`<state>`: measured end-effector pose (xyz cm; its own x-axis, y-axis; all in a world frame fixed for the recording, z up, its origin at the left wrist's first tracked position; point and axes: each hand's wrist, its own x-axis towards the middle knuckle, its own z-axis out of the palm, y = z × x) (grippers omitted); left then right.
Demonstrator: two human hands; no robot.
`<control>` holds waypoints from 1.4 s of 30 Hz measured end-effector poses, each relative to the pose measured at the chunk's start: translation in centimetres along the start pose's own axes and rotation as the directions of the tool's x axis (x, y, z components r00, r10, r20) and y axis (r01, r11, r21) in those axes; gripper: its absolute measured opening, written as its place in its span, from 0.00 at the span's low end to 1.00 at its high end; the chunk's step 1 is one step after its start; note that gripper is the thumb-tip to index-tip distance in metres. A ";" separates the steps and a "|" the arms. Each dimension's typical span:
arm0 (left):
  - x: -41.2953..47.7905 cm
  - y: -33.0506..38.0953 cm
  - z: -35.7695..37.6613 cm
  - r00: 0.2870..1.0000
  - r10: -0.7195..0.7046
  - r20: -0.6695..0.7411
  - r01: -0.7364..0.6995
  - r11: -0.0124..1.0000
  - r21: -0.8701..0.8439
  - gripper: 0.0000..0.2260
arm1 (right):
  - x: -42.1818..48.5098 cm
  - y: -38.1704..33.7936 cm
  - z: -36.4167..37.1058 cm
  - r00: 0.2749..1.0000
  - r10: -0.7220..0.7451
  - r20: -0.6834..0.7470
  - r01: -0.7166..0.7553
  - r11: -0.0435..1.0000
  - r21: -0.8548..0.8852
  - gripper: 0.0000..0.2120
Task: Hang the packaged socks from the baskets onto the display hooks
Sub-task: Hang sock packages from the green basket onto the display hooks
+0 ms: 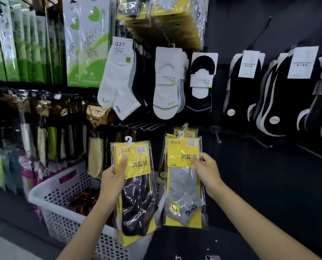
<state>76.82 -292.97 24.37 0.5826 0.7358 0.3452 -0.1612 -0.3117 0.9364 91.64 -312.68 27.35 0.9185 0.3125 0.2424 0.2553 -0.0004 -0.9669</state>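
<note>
Yellow-carded clear plastic pack of black socks (137,194), upright, gripped at its left edge by the left hand (115,177), thumb across the card front and fingers behind. Matching yellow-carded pack of grey socks (184,184) just to its right, pinched at the right edge by the right hand (206,171); more yellow packs sit close behind it, and whether they hang on a hook cannot be told. White perforated plastic basket (62,209) below and left of the hands, dark packs inside. Bare metal display hooks (137,126) above the held packs, on a black wall panel (250,25). Higher up: white ankle socks (117,81), white low-cut socks (166,85), black low-cut socks (200,83). Green boxed packs (25,44) far left.
</note>
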 end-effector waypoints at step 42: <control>-1.4 1.0 4.1 0.984 0.022 0.178 0.007 0.987 -0.161 0.23 | -2.1 1.4 -0.7 0.995 0.026 0.095 -0.046 0.976 0.211 0.08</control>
<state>79.13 -296.81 24.55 0.7115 0.6100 0.3487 -0.2829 -0.2056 0.9369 90.31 -313.94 25.51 0.8919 0.4014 0.2081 0.1432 0.1859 -0.9721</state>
